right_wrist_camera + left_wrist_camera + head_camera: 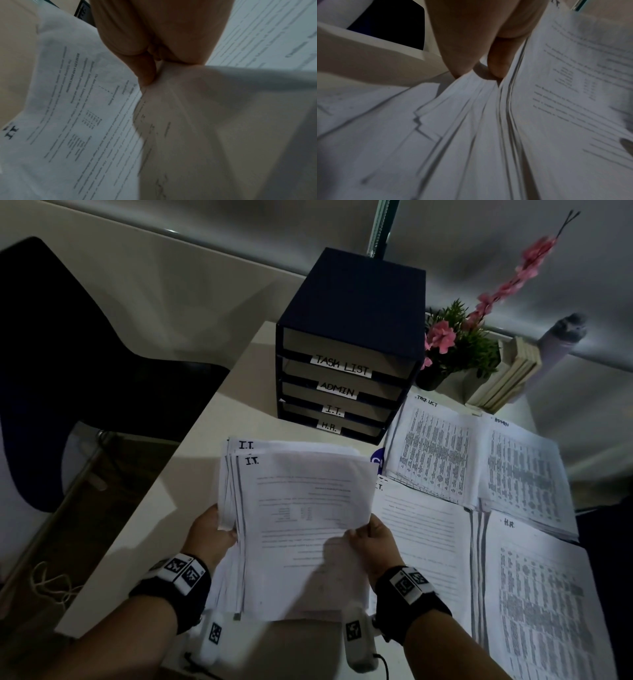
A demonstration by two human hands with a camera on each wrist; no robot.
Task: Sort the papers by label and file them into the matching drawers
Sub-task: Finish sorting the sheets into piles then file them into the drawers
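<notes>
The I.T. papers [301,522] were held up over the near edge of the white desk [191,474], the left hand [210,530] gripping the thick bundle's left edge, the right hand [371,537] pinching the top sheet's right side between thumb and fingers. Squaring the edges before lifting toward the I.T. drawer [334,411] would likely keep sheets from slipping. Sorted piles [479,460] lay to the right, a potted plant [459,344] behind; the room was dim.
</notes>
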